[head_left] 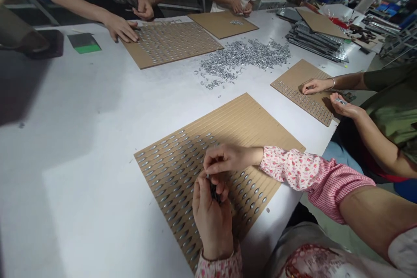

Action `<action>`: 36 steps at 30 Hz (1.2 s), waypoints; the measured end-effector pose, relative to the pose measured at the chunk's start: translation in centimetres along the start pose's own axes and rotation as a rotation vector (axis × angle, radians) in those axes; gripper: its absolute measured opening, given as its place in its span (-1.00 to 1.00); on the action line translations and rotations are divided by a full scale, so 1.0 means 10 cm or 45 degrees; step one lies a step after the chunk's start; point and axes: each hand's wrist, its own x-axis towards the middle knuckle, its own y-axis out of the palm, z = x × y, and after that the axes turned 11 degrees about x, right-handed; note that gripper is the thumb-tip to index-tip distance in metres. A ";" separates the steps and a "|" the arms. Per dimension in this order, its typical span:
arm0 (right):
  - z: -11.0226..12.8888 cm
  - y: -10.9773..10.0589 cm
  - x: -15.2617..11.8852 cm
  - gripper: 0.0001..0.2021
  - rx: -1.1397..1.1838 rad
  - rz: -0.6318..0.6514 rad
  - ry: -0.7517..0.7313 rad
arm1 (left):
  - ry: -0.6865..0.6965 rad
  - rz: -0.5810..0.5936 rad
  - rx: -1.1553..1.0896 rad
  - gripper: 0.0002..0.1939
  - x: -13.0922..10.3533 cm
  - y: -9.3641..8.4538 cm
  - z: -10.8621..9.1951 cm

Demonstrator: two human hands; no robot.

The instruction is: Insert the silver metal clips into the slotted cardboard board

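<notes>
A brown board (254, 121) with grooves lies in front of me, set with rows of small silver spindle-shaped metal pieces (157, 157). Above its near half, my left hand (211, 217) is cupped closed around several dark metal pieces (214, 192) of similar size. My right hand (226, 158) meets the left fingertips, its thumb and forefinger pinched at what looks like the tip of one piece. The board's far right part shows bare grooves, and both hands hide some of its middle rows.
A heap of loose metal pieces (241, 58) lies beyond my board. Co-workers' boards stand at the far left (179, 43), the back (221, 26) and the right (302, 74), with hands over them. Stacked dark trays (316, 41) sit back right; a black-and-green card (84, 43) lies left.
</notes>
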 end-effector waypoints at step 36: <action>-0.27 -0.76 0.71 -0.91 -1.029 -0.453 0.074 | -0.132 -0.017 -0.088 -0.75 0.06 -0.03 0.01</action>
